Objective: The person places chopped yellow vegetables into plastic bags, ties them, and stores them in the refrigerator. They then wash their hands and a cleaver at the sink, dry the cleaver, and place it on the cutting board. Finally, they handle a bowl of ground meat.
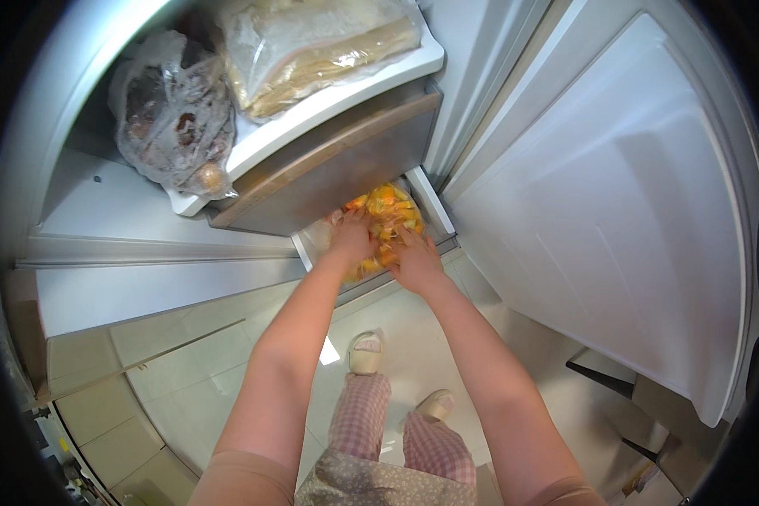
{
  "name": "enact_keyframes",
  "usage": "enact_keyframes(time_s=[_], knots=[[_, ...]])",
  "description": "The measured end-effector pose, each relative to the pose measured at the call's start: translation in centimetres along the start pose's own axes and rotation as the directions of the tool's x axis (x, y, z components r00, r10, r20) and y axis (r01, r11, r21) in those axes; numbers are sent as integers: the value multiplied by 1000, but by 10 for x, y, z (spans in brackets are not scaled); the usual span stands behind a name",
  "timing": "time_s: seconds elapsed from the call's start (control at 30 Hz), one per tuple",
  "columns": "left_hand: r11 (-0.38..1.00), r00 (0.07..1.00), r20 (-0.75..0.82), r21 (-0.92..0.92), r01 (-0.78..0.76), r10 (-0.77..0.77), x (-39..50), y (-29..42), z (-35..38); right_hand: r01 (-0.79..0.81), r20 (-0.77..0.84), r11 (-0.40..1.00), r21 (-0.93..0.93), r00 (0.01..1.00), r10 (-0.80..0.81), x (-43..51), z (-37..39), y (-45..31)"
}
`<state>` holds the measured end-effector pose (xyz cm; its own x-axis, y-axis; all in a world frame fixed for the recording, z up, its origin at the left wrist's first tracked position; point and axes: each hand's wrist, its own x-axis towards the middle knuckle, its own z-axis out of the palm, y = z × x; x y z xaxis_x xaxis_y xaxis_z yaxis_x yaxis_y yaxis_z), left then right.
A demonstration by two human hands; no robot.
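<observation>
A clear plastic bag of orange and yellow food pieces (389,205) lies in the pulled-out bottom drawer (431,201) of an upright freezer. My left hand (353,238) rests on the bag's left side, fingers pointing up the picture. Against its lower right side is my right hand (415,259), fingers spread and bent. Both hands touch the bag; whether the fingers grip it cannot be told. Beside my left hand, another pale plastic-wrapped item shows in part at the drawer's left. The back of the drawer is hidden under the drawer front above.
Above, a closed drawer with a grey front (335,171) sits under a white shelf (278,136) with a frosty bag (177,120) and a flat plastic package (329,54). The freezer door (607,209) stands open at right. Slippered feet are on the tiled floor (348,316); dark chair legs (601,379) are lower right.
</observation>
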<state>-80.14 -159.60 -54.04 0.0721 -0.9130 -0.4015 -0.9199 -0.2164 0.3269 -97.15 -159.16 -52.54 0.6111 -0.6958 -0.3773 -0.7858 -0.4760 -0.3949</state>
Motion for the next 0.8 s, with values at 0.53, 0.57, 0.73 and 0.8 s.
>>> enact_keyframes(time_s=[0.53, 0.57, 0.73, 0.8], knots=[[-595, 431, 634, -767, 241, -642, -94, 36, 99, -591, 496, -76, 803, 594, 634, 11, 60, 22], [-583, 377, 623, -780, 229, -685, -94, 39, 98, -584, 501, -97, 806, 586, 637, 10, 61, 22], [-597, 358, 650, -759, 260, -670, -85, 21, 94, -531, 491, -137, 837, 615, 617, 21, 65, 23], [-605, 427, 645, -757, 246, -633, -79, 0, 87, -497, 456, -110, 861, 656, 602, 34, 57, 16]])
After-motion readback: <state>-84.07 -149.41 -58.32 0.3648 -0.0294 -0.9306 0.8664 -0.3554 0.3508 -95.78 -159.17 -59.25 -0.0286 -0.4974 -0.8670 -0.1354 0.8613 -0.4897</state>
